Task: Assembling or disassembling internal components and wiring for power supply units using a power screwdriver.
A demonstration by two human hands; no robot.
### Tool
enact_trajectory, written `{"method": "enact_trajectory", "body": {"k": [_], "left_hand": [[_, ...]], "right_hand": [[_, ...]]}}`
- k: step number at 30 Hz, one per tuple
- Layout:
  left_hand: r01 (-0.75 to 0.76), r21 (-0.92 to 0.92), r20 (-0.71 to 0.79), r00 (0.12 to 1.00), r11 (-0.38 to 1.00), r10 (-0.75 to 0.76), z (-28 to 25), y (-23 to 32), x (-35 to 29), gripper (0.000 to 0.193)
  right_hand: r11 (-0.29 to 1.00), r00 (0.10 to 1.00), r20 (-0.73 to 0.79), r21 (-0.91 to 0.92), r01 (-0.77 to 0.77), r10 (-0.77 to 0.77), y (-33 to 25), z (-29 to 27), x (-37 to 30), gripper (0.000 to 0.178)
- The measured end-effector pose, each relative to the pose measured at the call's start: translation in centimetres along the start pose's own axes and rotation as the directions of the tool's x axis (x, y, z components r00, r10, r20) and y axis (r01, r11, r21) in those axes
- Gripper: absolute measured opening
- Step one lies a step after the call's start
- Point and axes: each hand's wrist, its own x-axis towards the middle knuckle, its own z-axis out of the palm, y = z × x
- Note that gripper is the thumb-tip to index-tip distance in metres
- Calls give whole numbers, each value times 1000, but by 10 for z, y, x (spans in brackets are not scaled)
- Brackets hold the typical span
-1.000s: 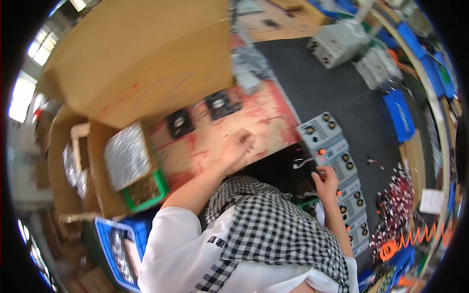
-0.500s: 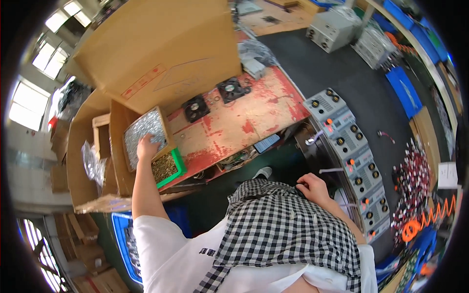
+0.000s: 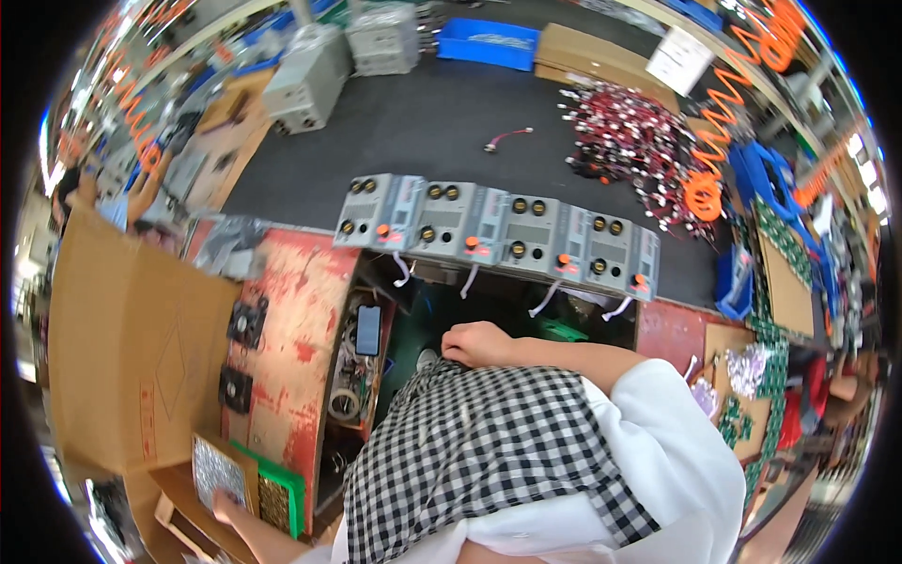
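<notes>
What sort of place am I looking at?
Probably an electronics assembly workshop: there's a row of grey electrical units, a heap of connector-tipped red wires and, by the left hand, a pile of small silvery parts.

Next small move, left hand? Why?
I'd probably have the left hand pinch a few silvery parts: it's right at their near edge, while the right hand is over by the checked apron. Can't tell if the left already holds any.

Parts tray point(image 3: 252, 484) left, fans point(image 3: 248, 321) beyond, units point(image 3: 531, 221) along front of worktop point(image 3: 423, 122), wires point(image 3: 625, 136) behind right
</notes>
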Motion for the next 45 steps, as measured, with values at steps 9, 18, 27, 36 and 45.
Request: {"method": "enact_trajectory", "body": {"k": [9,18,27,36,45], "left_hand": [[94,-516,225,974,851,29,-78,-17,77,20],[365,-753,603,715,547,353,113,160,-124,17],[527,361,600,-763,769,241,383,209,-459,28],[-198,727,-53,-971,657,-234,372,143,-657,9],[-603,617,-299,-774,505,-558,315,81,-696,12]], "right_hand": [[999,998,26,9,-52,51,12,-11,-17,17],[962,959,-102,99,-253,263,35,-27,-51,16],[769,596,-513,238,-593,618,21,-29,-128,17],[-1,-820,-462,871,-491,338,-127,106,-295,14],[355,-778,412,898,259,-475,-291,294,-331,37]]}}
